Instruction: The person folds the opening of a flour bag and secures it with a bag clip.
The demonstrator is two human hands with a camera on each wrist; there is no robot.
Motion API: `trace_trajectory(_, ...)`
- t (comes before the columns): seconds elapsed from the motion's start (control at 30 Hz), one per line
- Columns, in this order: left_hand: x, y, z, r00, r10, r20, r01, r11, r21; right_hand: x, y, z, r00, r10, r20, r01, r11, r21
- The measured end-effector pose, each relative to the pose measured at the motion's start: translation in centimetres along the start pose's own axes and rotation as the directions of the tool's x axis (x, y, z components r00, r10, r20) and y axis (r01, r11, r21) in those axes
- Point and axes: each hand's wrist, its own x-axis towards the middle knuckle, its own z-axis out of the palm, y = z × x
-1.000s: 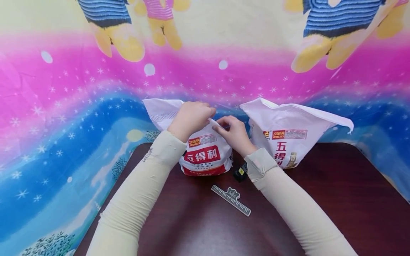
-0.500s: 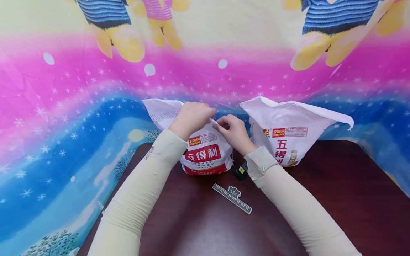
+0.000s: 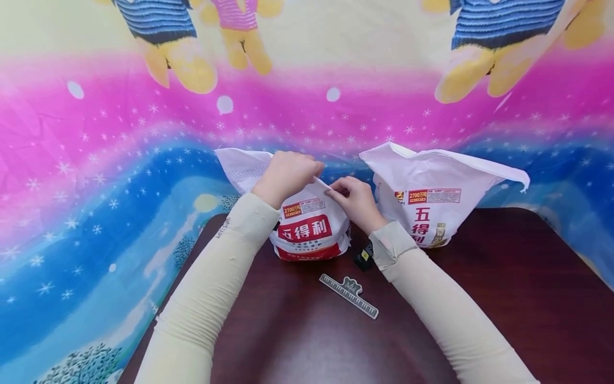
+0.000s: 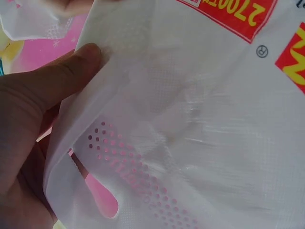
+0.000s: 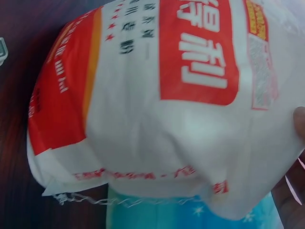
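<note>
A white woven flour bag [image 3: 307,226] with red panels stands on the table, its upper part drawn up into a flat edge. My left hand [image 3: 290,178] grips that top edge. In the left wrist view the thumb [image 4: 78,67] presses the bag's near face, the other fingers lie behind it, and a slot and rows of small holes show below. My right hand [image 3: 355,202] pinches the same edge farther right, between thumb and fingers. In the right wrist view only a fingertip and part of the hand [image 5: 299,124] show at the right border.
A second white flour bag [image 3: 436,176] stands to the right, its top spread wide. A long bear-topped clip with a piano-key pattern [image 3: 350,296] lies on the dark table [image 3: 307,352]. Beneath the right cuff is a small black device [image 3: 365,257]. A printed cloth [image 3: 297,117] hangs behind.
My right hand has shifted slightly right and down along the bag's edge, its fingers still pinching. The left hand keeps its grip in nearly the same place. The view has tilted slightly.
</note>
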Motion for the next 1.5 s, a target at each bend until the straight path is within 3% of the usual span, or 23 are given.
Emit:
trace_trajectory(0.57,-0.1,-0.2,-0.1,1.000,-0.011,-0.010,0.011,1.000,-0.027,-1.2,2.4,-0.1,0.998,0.055,0.010,-0.055,0.998,0.020)
trace_trajectory(1.5,-1.3,-1.6,-1.9,0.998,-0.044,-0.039,0.040,0.994,-0.105,-1.5,2.7,0.0,0.999,0.046,0.013,-0.046,0.998,-0.032)
